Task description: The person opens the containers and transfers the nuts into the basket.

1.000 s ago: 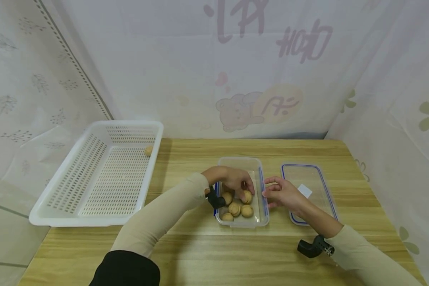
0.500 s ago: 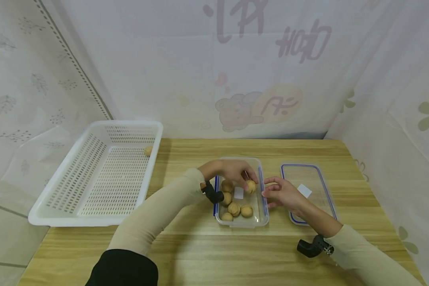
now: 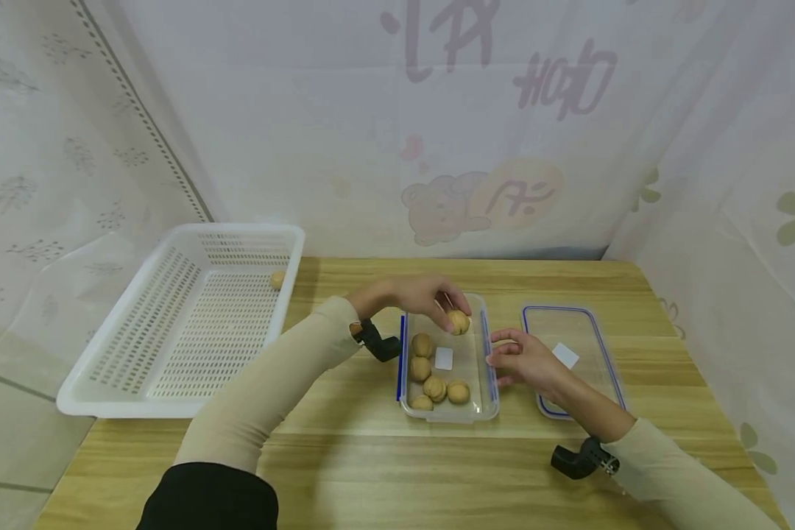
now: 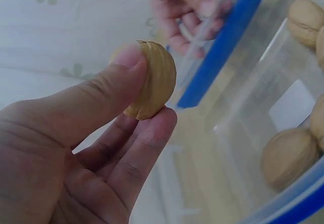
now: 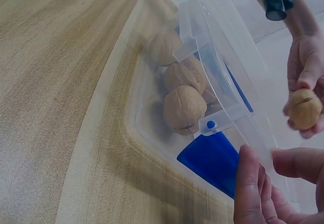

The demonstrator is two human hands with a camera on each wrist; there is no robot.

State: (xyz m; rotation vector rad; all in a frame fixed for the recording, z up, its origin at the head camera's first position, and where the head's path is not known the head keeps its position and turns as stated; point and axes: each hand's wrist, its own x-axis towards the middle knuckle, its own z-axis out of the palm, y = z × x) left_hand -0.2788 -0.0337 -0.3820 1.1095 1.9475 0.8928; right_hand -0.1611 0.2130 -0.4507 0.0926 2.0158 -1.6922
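Observation:
My left hand [image 3: 430,298] pinches a walnut [image 3: 459,322] between thumb and fingers, over the far end of a clear plastic food container [image 3: 473,408]. In the left wrist view this walnut [image 4: 154,80] is held by thumb and fingertips, outside the blue-edged rim. Several other walnuts [image 3: 435,388] lie in the container along its left side and near end, around a small white square [image 3: 443,358]. My right hand [image 3: 526,361] is at the container's right wall; in the right wrist view its thumb and fingers [image 5: 248,183] pinch the wall beside a blue latch [image 5: 210,161].
A white plastic basket [image 3: 139,406] stands at the left, with one walnut [image 3: 277,280] at its right side. The container's blue-rimmed lid [image 3: 573,331] lies on the wooden table [image 3: 384,471] at the right. Printed curtains hang behind and at both sides.
My left hand has lifted the walnut from among the others and moved it toward the container's far end. The white square has come into view. My right hand stays in place.

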